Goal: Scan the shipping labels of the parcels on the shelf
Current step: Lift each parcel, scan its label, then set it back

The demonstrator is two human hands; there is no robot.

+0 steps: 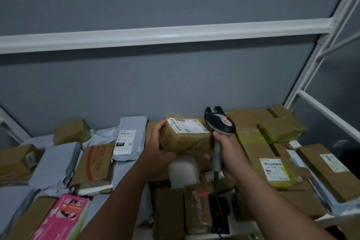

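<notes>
My left hand grips a brown taped parcel by its left end and holds it lifted above the pile, tilted toward me. A white shipping label with barcodes faces up on the parcel's top. My right hand grips the grey handle of a black and grey barcode scanner. The scanner's head sits at the parcel's right end, just beside the label. A cable hangs down from the handle.
The shelf is packed with parcels: brown boxes at right, a labelled box, grey mailer bags at left, a pink box in front. White shelf frame bars cross above and at the right.
</notes>
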